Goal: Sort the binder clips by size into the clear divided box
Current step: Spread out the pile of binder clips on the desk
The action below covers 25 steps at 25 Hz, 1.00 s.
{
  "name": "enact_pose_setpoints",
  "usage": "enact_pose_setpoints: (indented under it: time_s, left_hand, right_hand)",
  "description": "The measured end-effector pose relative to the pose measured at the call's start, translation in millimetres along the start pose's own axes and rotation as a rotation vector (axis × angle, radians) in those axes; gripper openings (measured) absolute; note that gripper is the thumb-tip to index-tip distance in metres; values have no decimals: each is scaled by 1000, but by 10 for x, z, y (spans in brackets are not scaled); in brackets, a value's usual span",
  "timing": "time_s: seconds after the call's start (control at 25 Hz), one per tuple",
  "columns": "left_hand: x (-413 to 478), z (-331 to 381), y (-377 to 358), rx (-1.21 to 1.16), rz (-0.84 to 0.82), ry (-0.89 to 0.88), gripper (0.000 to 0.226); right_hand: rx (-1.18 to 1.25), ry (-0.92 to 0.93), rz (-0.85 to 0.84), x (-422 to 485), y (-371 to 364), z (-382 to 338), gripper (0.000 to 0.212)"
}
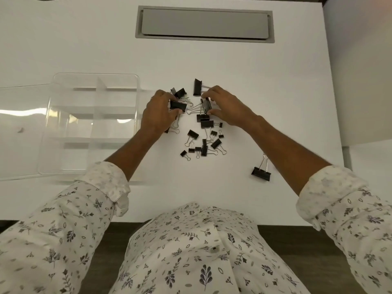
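Several black binder clips of different sizes lie scattered on the white table in front of me. My left hand grips a large black clip between thumb and fingers at the pile's left edge. My right hand pinches another large black clip held on edge at the pile's top. A large clip lies just beyond my hands, and one large clip sits apart at the lower right under my right forearm. The clear divided box stands to the left with nothing in its compartments.
A grey recessed cable flap is set into the table at the back. A clear lid or panel lies left of the box. The table's front edge runs just above my patterned shirt.
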State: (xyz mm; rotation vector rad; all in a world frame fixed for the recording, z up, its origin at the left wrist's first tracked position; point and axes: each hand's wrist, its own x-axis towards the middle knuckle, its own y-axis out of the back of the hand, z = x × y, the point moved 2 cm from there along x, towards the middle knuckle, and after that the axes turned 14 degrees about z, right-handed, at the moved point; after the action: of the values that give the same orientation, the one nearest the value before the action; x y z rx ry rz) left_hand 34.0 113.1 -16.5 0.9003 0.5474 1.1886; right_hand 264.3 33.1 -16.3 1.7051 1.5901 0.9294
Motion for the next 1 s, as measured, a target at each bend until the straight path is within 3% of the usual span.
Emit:
enact_pose_setpoints:
  time_s: [0.24,0.36,0.64,0.76,1.0]
  left_hand:
    - [9,122,162,-260,113,83,28]
    - [-112,379,165,-425,149,159,27]
    - [-939,1210,-594,-805,-241,476,31]
    - [-1227,1468,-893,-836,-312,570,28]
    - [-1344,1571,-1132,-648,-211,480,37]
  right_hand:
    - [413,-296,185,-477,497,96,60]
    - [420,-441,126,-936,799,334,61]
    - [184,-493,16,-1705,1171,885,66]
    - [153,-472,0,-1803,1163,986,68]
    - [159,-499,3,-1903,1049,1106,69]
